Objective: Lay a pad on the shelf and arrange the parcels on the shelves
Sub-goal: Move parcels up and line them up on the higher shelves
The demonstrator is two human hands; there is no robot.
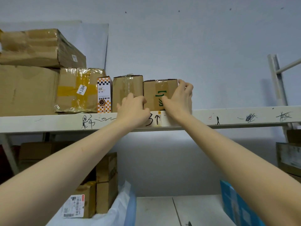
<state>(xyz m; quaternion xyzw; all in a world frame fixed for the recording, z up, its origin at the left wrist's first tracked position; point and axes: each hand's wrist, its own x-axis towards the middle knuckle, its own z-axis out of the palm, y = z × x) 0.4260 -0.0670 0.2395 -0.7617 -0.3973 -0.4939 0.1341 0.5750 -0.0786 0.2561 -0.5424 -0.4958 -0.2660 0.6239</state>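
A small brown parcel with green print (pixel 156 90) stands on the upper white shelf (pixel 228 117). My right hand (pixel 179 98) grips its right side, thumb on the front face and fingers over the top right corner. My left hand (pixel 133 108) sits in front of the gap between this parcel and a taller taped brown parcel (pixel 126 86) to its left, fingers curled against them. Further left stand an orange-and-white checked carton (pixel 104 95) and a parcel wrapped in yellow tape (pixel 76 90).
Large cardboard boxes (pixel 27 90) are stacked at the far left of the upper shelf. On the lower shelf (pixel 156 209) stand brown parcels (pixel 105 181), a white plastic bag (pixel 117 206) and a blue box (pixel 234 203). Another rack (pixel 276 79) stands at the right.
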